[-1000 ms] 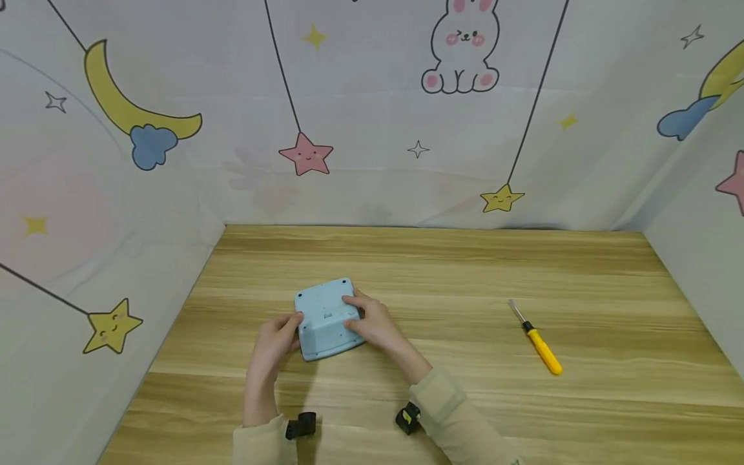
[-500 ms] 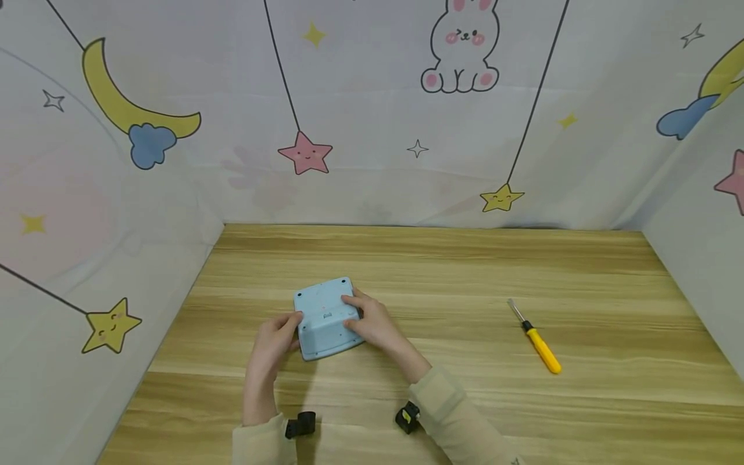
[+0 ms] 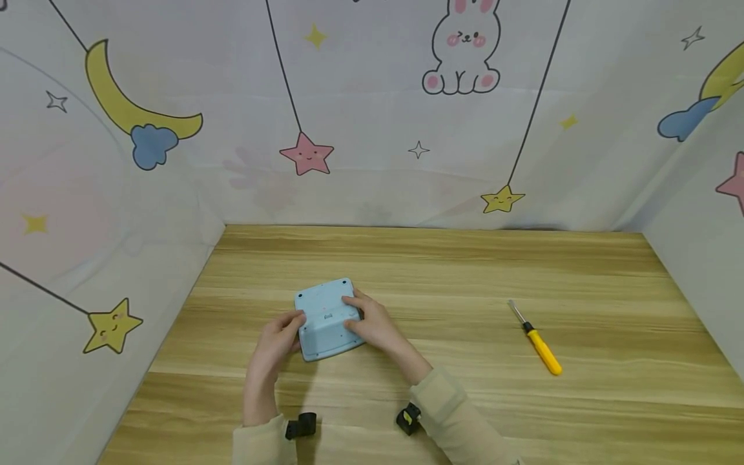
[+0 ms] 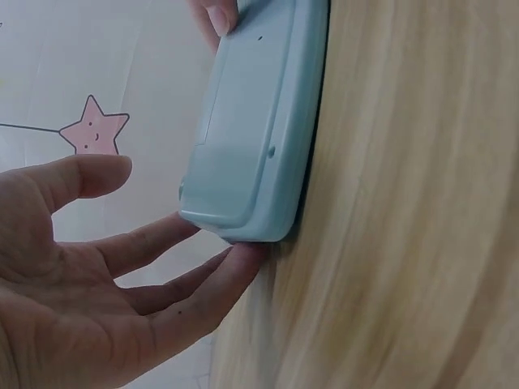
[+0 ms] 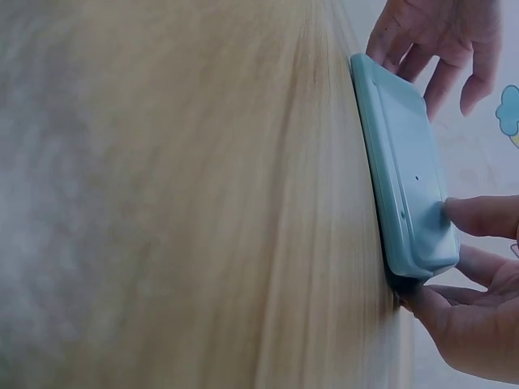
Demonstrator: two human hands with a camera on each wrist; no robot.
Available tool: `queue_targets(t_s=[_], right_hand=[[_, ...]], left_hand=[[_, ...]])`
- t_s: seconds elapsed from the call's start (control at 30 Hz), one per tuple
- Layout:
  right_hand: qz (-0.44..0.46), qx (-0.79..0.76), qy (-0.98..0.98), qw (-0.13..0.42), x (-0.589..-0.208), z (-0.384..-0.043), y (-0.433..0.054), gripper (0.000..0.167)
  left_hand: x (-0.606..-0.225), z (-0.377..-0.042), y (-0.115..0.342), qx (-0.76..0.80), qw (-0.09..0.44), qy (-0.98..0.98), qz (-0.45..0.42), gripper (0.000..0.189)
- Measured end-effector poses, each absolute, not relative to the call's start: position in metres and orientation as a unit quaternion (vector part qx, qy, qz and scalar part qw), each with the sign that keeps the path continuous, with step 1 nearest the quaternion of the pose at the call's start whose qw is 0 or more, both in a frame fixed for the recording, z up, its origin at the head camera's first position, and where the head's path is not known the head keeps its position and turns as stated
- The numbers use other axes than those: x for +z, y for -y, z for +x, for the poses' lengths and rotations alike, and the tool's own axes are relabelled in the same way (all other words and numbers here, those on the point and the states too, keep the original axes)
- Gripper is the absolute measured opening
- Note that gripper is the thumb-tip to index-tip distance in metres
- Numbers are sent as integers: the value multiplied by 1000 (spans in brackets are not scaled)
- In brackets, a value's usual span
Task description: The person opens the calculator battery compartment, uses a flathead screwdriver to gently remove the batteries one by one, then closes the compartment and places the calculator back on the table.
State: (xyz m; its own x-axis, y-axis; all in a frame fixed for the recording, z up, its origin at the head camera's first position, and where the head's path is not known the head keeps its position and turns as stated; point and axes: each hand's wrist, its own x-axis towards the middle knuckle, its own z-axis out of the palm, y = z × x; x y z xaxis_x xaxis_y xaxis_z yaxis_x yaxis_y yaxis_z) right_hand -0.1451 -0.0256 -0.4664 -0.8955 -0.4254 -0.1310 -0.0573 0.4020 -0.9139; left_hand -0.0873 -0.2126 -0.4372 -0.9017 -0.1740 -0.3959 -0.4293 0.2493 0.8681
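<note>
A light-blue plastic device [image 3: 327,336], shaped like a desk calculator, lies with its underside up on the wooden table. Dark round feet or holes mark its corners, and its near part bulges up. My left hand [image 3: 276,337] is at its left edge; in the left wrist view that hand's [image 4: 89,300] fingertips touch the edge, while the thumb stands apart from it. At the right edge, my right hand [image 3: 374,323] pinches the device, its thumb on the upturned side and fingers under the rim, as the right wrist view shows. The face below is hidden.
To the right lies a screwdriver [image 3: 536,341] with a yellow handle, its metal tip pointing away. Black wrist cameras [image 3: 301,425] sit at both cuffs. A printed fabric backdrop [image 3: 372,187] closes off the table's back and sides.
My left thumb and fingers have shifted slightly to the right at the device's edge. The right hand, device and screwdriver look the same.
</note>
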Motion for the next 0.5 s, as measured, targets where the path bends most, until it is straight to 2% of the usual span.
queue_targets(t_s=[0.3,0.5], right_hand=[[-155,-522,-822,164,-465,-144,24,45],[-195,-477,-848,125,-463,-142,25,40]], left_hand=[[-444,-89,214,579,114,-793,-152,51],[-447,-89,215,590,111,-789,-133,53]])
